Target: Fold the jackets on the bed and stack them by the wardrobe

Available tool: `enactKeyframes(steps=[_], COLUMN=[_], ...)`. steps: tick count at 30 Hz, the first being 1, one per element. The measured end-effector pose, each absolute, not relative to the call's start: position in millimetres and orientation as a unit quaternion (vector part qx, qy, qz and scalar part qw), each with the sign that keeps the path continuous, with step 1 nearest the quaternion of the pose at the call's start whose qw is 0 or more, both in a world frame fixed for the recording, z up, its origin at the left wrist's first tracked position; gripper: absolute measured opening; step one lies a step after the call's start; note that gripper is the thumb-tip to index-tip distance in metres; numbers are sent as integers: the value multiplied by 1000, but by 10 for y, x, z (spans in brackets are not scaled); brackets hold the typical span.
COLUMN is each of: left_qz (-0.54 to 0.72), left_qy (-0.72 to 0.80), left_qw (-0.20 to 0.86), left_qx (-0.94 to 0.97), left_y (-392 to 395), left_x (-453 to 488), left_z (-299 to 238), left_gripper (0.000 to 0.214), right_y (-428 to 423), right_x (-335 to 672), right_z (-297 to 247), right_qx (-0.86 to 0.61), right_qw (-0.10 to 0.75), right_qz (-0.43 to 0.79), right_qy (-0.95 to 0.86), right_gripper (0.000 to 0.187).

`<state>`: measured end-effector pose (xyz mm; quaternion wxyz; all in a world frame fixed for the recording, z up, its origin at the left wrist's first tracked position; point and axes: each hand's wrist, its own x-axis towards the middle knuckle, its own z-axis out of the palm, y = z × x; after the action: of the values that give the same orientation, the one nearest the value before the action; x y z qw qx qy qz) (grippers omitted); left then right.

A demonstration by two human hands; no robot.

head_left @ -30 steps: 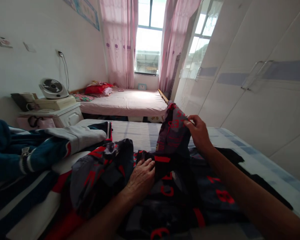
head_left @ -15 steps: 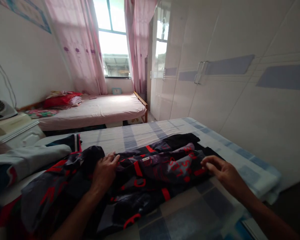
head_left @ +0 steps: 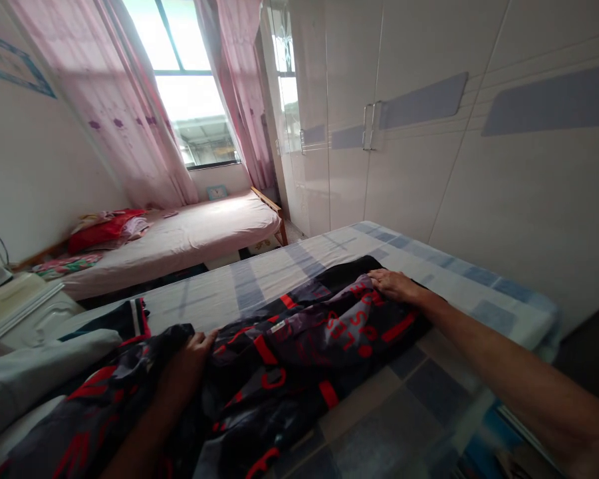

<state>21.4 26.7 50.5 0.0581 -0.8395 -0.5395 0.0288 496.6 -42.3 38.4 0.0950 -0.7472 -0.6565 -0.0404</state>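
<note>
A dark garment with red lettering and red bands (head_left: 299,346) lies spread across the checked bed (head_left: 429,266) in front of me. My left hand (head_left: 192,356) rests on its left part, fingers curled down onto the cloth with the thumb out. My right hand (head_left: 391,285) reaches far to the right end of the garment and lies flat on it, fingers stretched along the cloth near the bed's far side.
Folded grey and dark clothes (head_left: 54,359) lie at the left of the bed. A second bed with a pink sheet (head_left: 179,233) stands under the window. White wardrobe doors (head_left: 429,153) run along the right. A white bedside cabinet (head_left: 14,306) is at far left.
The lifted part of the garment has been laid down flat. My right hand let go and moved out to the garment's far right end. The view has swung to the right.
</note>
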Motion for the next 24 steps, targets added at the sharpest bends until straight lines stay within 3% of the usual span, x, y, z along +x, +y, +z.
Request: enactKeyframes(steps=[2,6,9,11,16,21,24], left_qz=[-1,-139,-199,-198,-179,-169,-174], left_qy=[-544,-477,-410,-382,-337,-274,-256], left_qw=[69,96,-6,-83,-173,-211,-284], left_qx=[-836,-862,-890,-899,-908,-923,-907], left_y=[247,88,-52,-112,-167,-222,-218], left_x=[197,273,438,571,793,757,709], left_z=[515,571,616,636,627,628,681], left_gripper=[53,42,35,38,62,21,15], right_y=[-460,-639,-848,-1016,-1567,-2157,-2258], right_x=[4934,4747,4562,4442,4130,3827,3773], right_z=[463,650,728,795,1124,1358,1463], right_qx=[-754,-736,-686,-652,-598,-528,-535], right_qw=[110,234,282,310,339,250,250], right_qz=[-43,49,193,223,173,63,-9], right_qy=[-646,-633,-642,-655,-706,-809,-807], right_gripper=[42,52,53,50,25,11,16])
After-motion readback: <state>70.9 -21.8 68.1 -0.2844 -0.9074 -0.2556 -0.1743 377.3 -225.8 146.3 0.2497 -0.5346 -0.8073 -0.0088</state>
